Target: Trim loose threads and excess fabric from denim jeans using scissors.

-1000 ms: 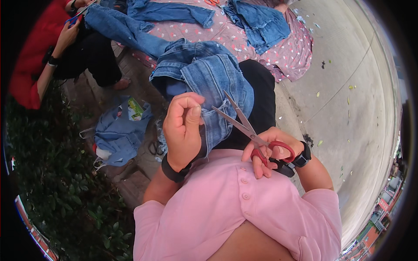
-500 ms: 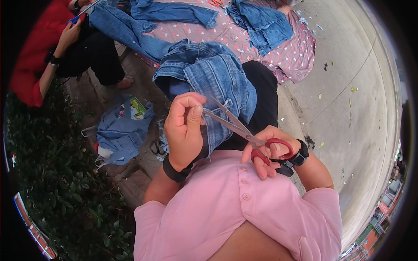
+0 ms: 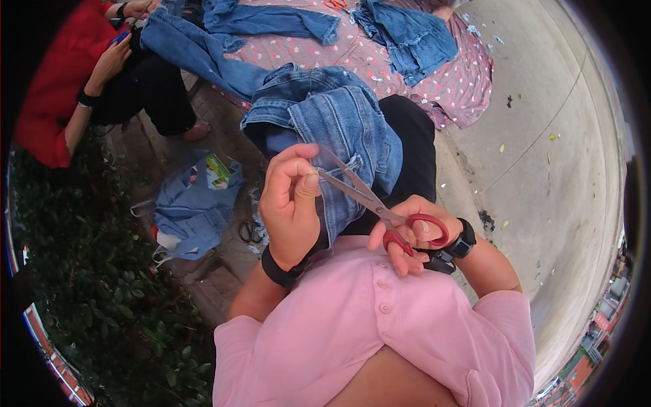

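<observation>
A pair of scissors with red handles [image 3: 369, 199] is in my right hand [image 3: 424, 209], fingers through the loops. Its blades are spread and point up and left. My left hand [image 3: 290, 210] is raised at the blade tips, fingers curled toward the thumb; anything small between them cannot be made out. Behind the blades, folded blue jeans [image 3: 339, 119] lie over my lap, with a frayed whitish spot near one seam. Part of the denim is hidden by my left hand and the scissors.
A person in red [image 3: 47, 102] works at the left with a blue-handled tool. More jeans [image 3: 407, 41] and orange-handled scissors [image 3: 336, 4] lie on a flowered cloth [image 3: 468, 81]. A denim bag [image 3: 193, 210] and black-handled scissors [image 3: 249, 232] rest on the ground beside a bush [image 3: 115, 312].
My right hand and the scissors have shifted slightly left, and the blades look a little wider apart. My left hand stays near the tips. The person in red has moved their hands.
</observation>
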Demonstrator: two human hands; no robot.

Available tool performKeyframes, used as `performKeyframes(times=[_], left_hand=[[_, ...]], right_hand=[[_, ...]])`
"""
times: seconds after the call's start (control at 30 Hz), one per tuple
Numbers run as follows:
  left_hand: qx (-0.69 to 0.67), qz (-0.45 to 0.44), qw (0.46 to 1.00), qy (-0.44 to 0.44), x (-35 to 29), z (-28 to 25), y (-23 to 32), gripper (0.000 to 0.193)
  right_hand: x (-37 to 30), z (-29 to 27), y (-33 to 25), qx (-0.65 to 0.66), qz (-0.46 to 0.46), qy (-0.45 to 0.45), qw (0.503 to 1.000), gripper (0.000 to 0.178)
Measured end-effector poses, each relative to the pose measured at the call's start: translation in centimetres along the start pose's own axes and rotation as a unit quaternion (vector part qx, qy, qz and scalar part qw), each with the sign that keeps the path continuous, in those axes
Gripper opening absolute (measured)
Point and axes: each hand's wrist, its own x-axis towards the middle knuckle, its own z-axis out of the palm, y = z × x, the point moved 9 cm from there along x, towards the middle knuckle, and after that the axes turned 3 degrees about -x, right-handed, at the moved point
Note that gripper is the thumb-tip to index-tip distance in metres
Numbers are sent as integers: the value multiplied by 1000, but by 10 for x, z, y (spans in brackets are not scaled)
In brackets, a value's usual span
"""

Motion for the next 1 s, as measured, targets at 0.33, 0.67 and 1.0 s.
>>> performKeyframes(times=[0.33,0.67,1.0], left_hand=[[4,44,996,71,-4,-5,0,2],[-1,29,997,67,-4,-1,0,5],[17,36,999,30,-5,2,0,5]], right_hand=[[8,-1,1,-11,-21,5,1000,72],[19,-8,0,-31,-16,17,999,68],[24,-20,-27,-31,-143,41,988,61]])
